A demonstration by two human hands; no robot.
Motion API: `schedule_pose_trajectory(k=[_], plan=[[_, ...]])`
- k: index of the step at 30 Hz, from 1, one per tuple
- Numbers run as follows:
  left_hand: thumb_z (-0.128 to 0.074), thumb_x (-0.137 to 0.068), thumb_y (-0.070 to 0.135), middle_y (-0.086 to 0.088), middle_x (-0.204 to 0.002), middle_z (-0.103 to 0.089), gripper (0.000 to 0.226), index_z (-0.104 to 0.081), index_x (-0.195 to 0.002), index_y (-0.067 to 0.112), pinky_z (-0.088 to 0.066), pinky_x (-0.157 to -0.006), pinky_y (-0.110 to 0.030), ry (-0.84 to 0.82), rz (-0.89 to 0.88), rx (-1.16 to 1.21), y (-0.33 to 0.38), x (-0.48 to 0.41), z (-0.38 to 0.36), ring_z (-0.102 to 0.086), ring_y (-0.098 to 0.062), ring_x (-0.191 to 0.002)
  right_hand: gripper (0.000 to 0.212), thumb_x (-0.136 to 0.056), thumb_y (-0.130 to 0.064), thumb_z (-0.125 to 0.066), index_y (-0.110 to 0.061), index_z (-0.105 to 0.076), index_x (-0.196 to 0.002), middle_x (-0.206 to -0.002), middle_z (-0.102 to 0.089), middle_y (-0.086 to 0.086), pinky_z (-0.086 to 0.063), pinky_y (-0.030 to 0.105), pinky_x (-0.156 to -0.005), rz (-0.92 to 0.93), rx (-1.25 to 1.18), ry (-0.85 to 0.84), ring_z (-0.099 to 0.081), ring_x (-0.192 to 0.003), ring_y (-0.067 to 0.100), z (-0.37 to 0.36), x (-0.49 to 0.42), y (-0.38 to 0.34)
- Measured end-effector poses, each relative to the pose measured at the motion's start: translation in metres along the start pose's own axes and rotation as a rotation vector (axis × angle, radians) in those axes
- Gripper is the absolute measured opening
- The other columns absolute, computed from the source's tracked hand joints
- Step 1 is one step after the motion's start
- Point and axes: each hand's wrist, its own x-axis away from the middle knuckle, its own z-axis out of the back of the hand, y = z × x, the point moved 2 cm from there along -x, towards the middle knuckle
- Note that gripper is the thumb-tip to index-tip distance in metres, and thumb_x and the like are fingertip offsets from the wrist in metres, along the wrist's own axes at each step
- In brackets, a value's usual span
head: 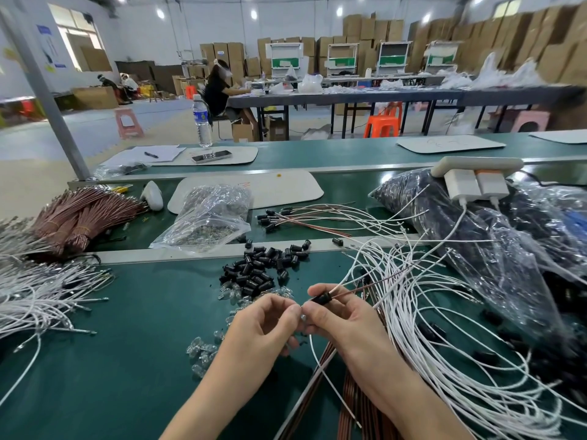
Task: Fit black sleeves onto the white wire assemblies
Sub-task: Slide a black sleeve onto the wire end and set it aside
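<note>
My right hand pinches a small black sleeve with a white and a brown wire running out of it to the upper right. My left hand meets it at the fingertips, pinching a small clear bulb at the sleeve's near end. A pile of loose black sleeves lies just beyond my hands on the green table. A tangle of white wires spreads to the right. Clear bulbs are scattered left of my left wrist.
More white wires lie at the left with brown wire bundles behind them. Finished sleeved wires, a clear plastic bag and dark bags sit beyond the metal rail. Brown wires pass under my right forearm.
</note>
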Motion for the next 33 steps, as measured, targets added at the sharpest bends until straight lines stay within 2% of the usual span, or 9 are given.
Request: schedule_pose_trajectory(k=[5, 12, 16, 19, 22, 24, 26, 30, 33], plan=[[-0.059, -0.100, 0.021, -0.003, -0.079, -0.076, 0.014, -0.069, -0.093, 0.013, -0.053, -0.059, -0.022, 0.021, -0.004, -0.025, -0.001, 0.000, -0.001, -0.067, -0.013, -0.061, 0.015, -0.080, -0.018, -0.078, -0.026, -0.076, -0.092, -0.089, -0.075, 0.011, -0.060, 0.035, -0.081, -0.002, 0.027, 0.013, -0.073, -0.082, 0.026, 0.000, -0.001, 0.000], [-0.056, -0.101, 0.030, -0.003, -0.075, -0.074, 0.017, -0.065, -0.094, 0.018, -0.050, -0.049, -0.023, 0.036, -0.001, -0.063, 0.005, 0.004, -0.001, -0.067, -0.019, -0.052, 0.015, -0.081, -0.015, -0.078, -0.026, -0.077, -0.091, -0.085, -0.073, 0.007, -0.059, 0.028, -0.075, 0.008, 0.038, 0.014, -0.071, -0.078, 0.020, 0.000, -0.001, 0.000], [-0.053, -0.098, 0.042, 0.013, -0.077, -0.071, 0.011, -0.062, -0.098, 0.035, -0.053, -0.052, -0.024, 0.282, -0.170, -0.364, 0.007, 0.015, 0.033, -0.065, -0.008, -0.059, 0.016, -0.078, -0.017, -0.079, -0.026, -0.078, -0.091, -0.081, -0.071, 0.003, -0.059, 0.024, -0.073, 0.002, 0.004, 0.060, -0.070, -0.078, 0.014, 0.006, -0.001, 0.000], [-0.043, -0.093, 0.058, 0.024, -0.097, -0.064, 0.025, -0.056, -0.107, 0.043, -0.050, -0.081, -0.031, 0.440, -0.173, -0.664, -0.002, 0.037, 0.063, -0.058, 0.004, -0.093, 0.015, -0.079, -0.017, -0.079, -0.026, -0.078, -0.092, -0.083, -0.071, 0.004, -0.059, 0.025, -0.074, -0.001, -0.003, 0.066, -0.069, -0.077, 0.017, 0.009, -0.001, -0.001], [-0.031, -0.087, 0.071, 0.013, -0.153, -0.033, 0.071, -0.032, -0.149, 0.037, -0.028, -0.117, -0.038, 0.237, 0.046, -0.842, -0.022, 0.055, 0.067, -0.027, -0.008, -0.142, 0.016, -0.076, -0.019, -0.079, -0.027, -0.078, -0.090, -0.082, -0.072, -0.001, -0.059, 0.026, -0.079, -0.007, -0.010, 0.084, -0.069, -0.078, 0.014, 0.009, -0.001, -0.002], [-0.013, -0.081, 0.077, 0.011, -0.166, 0.000, 0.085, -0.005, -0.158, 0.039, -0.012, -0.123, -0.033, 0.092, 0.128, -0.999, -0.033, 0.059, 0.061, -0.006, -0.011, -0.152, 0.017, -0.076, -0.021, -0.079, -0.029, -0.078, -0.091, -0.081, -0.072, -0.003, -0.059, 0.027, -0.081, -0.007, -0.012, 0.080, -0.068, -0.078, 0.012, 0.008, -0.001, -0.002], [-0.001, -0.080, 0.075, 0.013, -0.166, 0.010, 0.083, 0.006, -0.156, 0.043, -0.001, -0.122, -0.027, 0.051, 0.138, -1.065, -0.034, 0.057, 0.055, 0.004, -0.009, -0.153, 0.017, -0.075, -0.022, -0.079, -0.029, -0.078, -0.091, -0.080, -0.072, -0.005, -0.058, 0.026, -0.080, -0.007, -0.008, 0.077, -0.068, -0.079, 0.011, 0.008, 0.000, -0.002], [-0.007, -0.090, 0.069, 0.015, -0.166, -0.009, 0.072, -0.013, -0.157, 0.042, 0.004, -0.121, -0.023, 0.014, 0.023, -1.059, -0.034, 0.032, 0.042, 0.000, -0.005, -0.153, 0.016, -0.077, -0.024, -0.079, -0.032, -0.077, -0.091, -0.079, -0.071, -0.007, -0.056, 0.024, -0.078, -0.009, 0.025, 0.071, -0.067, -0.077, 0.011, 0.006, 0.000, -0.003], [-0.033, -0.101, 0.056, 0.018, -0.155, -0.031, 0.049, -0.041, -0.147, 0.039, -0.028, -0.117, -0.028, 0.033, -0.054, -0.971, -0.037, 0.011, 0.036, -0.026, -0.007, -0.146, 0.016, -0.084, -0.018, -0.077, -0.033, -0.077, -0.091, -0.077, -0.070, -0.007, -0.057, 0.026, -0.080, -0.006, 0.044, 0.074, -0.066, -0.075, 0.010, 0.004, 0.000, -0.002]])
